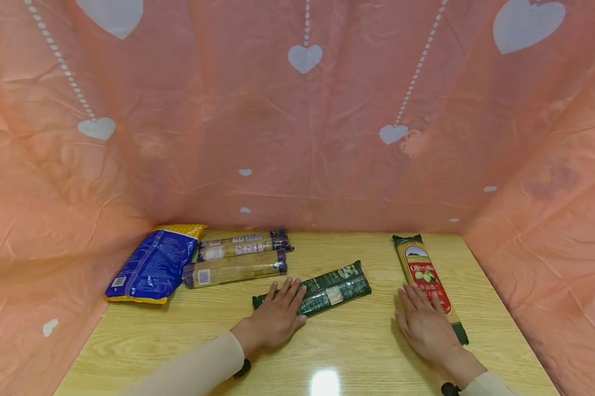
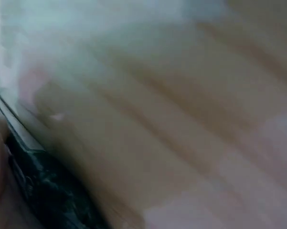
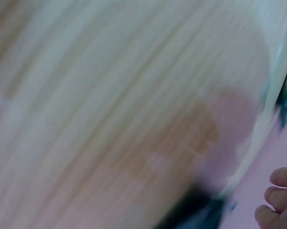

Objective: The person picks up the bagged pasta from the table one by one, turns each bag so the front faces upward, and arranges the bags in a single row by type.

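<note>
My left hand lies with its fingers extended over the left part of a dark green package, which is slanted across the middle of the table and shows its printed back with a white label. A dark strip of that package appears at the lower left of the left wrist view. On the right, my right hand has its straight fingers on the lower left side of a pasta package with a red "Olivoila" label and green ends. In the right wrist view, several fingertips show at the right edge.
At the back left, a blue and yellow bag leans near the pink curtain. Beside it are several long purple-ended pasta packages lying close together. The wooden table is bordered by curtain at the back and both sides.
</note>
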Demonstrator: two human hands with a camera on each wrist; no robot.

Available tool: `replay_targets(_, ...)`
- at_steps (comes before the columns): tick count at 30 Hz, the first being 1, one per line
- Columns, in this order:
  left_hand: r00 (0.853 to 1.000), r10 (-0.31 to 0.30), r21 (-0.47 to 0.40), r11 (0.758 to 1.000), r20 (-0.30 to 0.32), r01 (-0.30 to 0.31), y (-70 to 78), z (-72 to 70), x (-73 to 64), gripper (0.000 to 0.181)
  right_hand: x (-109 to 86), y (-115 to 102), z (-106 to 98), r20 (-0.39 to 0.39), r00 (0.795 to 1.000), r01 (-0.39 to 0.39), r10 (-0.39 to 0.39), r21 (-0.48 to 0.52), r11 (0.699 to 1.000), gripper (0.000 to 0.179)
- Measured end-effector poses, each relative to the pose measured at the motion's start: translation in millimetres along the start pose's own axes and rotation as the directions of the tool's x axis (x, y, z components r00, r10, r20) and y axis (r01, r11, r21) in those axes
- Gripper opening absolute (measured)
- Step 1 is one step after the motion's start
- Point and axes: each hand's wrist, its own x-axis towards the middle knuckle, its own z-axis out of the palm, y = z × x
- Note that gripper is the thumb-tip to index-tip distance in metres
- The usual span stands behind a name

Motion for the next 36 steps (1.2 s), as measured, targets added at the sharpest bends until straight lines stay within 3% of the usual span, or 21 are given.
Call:
replay_targets(5, 0.997, -0.073, -0.023, 0.997, 0.029, 0.074, 26.0, 0.5, 9.4, 0.073, 16.4, -43, 12, -0.014, 0.993, 0.121, -0.121, 0.061, 0.991, 0.056)
replay_targets(8, 0.993, -0.112, -0.052, 0.992, 0.037, 0.114, 38.5, 0.0, 11.0, 0.074, 24.6, -58, 17, 0.021, 0.993, 0.114, -0.117, 0.124, 0.986, 0.059)
replay_targets(13, 0.989, -0.134, -0.119, 0.983, 0.062, 0.141, 52.6, 1.0, 8.4, 0.076, 36.7, -62, 21, 0.104, 0.991, 0.065, -0.082, 0.158, 0.985, 0.065)
replay_targets(18, 0.986, -0.132, -0.094, 0.985, 0.106, 0.142, 63.3, -5.0, 2.9, 0.076, 49.4, -60, 23, 0.119, 0.986, 0.099, -0.117, 0.153, 0.983, 0.068)
replay_targets(22, 0.986, -0.093, -0.064, 0.993, 0.139, 0.103, 67.3, -8.3, -1.4, 0.072, 61.4, -61, 23, 0.116, 0.984, 0.118, -0.136, 0.156, 0.981, 0.066)
replay_targets(29, 0.989, 0.020, -0.056, 0.998, 0.147, -0.012, 78.8, -4.5, -7.8, 0.070, 82.1, -64, 21, 0.184, 0.971, 0.128, -0.155, 0.153, 0.980, 0.064)
replay_targets(36, 0.993, 0.019, -0.032, 0.999, 0.118, -0.015, 93.9, 7.8, -8.2, 0.075, 97.3, -72, 23, 0.205, 0.961, 0.155, -0.185, 0.156, 0.976, 0.063)
